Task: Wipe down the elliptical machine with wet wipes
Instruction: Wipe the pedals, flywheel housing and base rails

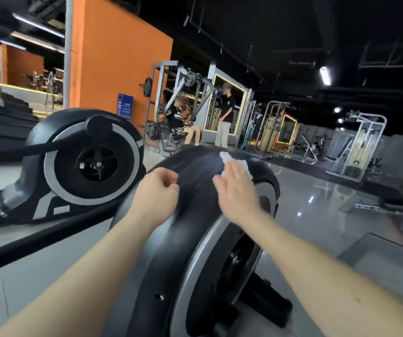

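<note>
The elliptical machine's black flywheel housing [190, 215] with a silver ring fills the middle of the head view, seen from above and behind. A crumpled white wet wipe [229, 159] lies on the top of the housing under my right hand [238, 193], which presses flat on it with fingers straight. My left hand [155, 190] hovers at the housing's left side, fingers loosely curled, holding nothing. The wipe is mostly hidden by my right palm.
A second elliptical's housing [84, 164] stands to the left, its black arm [25, 149] reaching toward the left edge. Beyond are a weight machine with a seated person [178, 122], a standing person [224, 115], an orange wall [120, 62] and glossy grey floor [317, 198] on the right.
</note>
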Motion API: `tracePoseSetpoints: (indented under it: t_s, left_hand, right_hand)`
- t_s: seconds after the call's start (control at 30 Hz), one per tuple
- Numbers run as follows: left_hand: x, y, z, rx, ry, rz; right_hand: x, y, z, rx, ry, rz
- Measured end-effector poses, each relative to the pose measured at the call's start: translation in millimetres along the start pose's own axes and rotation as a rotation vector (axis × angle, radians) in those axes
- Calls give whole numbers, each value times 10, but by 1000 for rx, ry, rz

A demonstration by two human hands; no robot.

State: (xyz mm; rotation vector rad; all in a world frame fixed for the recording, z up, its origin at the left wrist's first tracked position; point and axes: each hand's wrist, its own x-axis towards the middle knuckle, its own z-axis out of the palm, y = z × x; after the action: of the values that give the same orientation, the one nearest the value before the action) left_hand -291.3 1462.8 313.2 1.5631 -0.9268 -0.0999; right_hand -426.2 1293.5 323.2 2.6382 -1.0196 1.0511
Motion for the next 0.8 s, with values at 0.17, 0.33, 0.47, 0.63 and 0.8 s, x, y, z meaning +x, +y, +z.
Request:
tracePoseSetpoints:
  t_s: [0.17,0.33,0.47,0.63,0.8]
  left_hand:
    - [117,249,375,137,-57,69]
    - [180,435,762,269,-87,177]
    - [206,516,966,472,-66,314]
    - [178,559,1205,723,-59,442]
    - [207,453,1352,890,-58,600]
  right_hand:
    - [-944,-317,236,151,-24,-69]
    - [-919,-32,349,262,29,-30]
    - [-409,402,368,432,52,219]
    - [-251,521,412,834,124,366]
    - [-902,193,595,1025,75,314]
